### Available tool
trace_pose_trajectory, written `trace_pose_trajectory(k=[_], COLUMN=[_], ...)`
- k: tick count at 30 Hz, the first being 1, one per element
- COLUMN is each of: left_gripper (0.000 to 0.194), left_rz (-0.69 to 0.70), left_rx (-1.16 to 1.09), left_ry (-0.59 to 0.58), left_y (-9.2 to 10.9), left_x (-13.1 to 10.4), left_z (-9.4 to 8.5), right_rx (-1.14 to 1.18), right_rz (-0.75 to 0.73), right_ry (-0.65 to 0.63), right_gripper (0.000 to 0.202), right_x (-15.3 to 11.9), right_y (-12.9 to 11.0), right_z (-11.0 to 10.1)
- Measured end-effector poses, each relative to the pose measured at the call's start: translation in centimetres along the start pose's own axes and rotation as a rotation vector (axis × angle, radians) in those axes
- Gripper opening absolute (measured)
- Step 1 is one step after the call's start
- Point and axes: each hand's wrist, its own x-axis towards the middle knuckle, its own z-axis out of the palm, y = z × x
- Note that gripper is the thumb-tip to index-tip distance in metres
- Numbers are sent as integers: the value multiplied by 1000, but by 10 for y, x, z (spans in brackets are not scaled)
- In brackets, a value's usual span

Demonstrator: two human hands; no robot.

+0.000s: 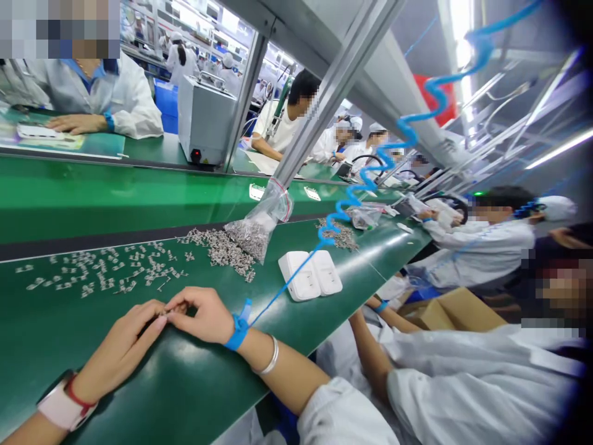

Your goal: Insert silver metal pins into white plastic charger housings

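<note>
My left hand (pixel 123 346) and my right hand (pixel 201 315) meet fingertip to fingertip over the green table (pixel 194 386). Both are closed in a pinch around something small, mostly hidden by the fingers. Just beyond them, small metal parts (pixel 104 266) lie scattered on the surface. Farther right is a denser pile of metal parts (pixel 222 252), with a clear plastic bag (pixel 252 235) of similar parts resting against it. Two white plastic housings (pixel 306 276) stand side by side to the right of my hands.
A coiled blue cord (pixel 365 179) runs from my right wristband up to the upper right. Another parts pile (pixel 340 236) and bag (pixel 365 216) lie farther along. A metal post (pixel 319 117) slants overhead. Co-workers sit opposite and at right; a grey box (pixel 204 120) stands behind.
</note>
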Motion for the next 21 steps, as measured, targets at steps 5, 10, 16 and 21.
trace_pose_trajectory(k=[5, 10, 16, 21], left_gripper=[27, 26, 26, 24], left_rz=[17, 17, 79, 171], left_rx=[37, 122, 196, 277], left_ry=[32, 138, 188, 163], left_y=[-2, -5, -5, -9], left_x=[0, -1, -2, -3], left_z=[1, 1, 0, -1], right_rx=[-273, -236, 57, 605], right_rz=[-167, -213, 30, 424], right_ry=[-19, 22, 22, -212], right_gripper=[11, 12, 10, 45], right_x=[-2, -3, -2, 4], right_y=[2, 1, -1, 3], right_z=[3, 3, 5, 2])
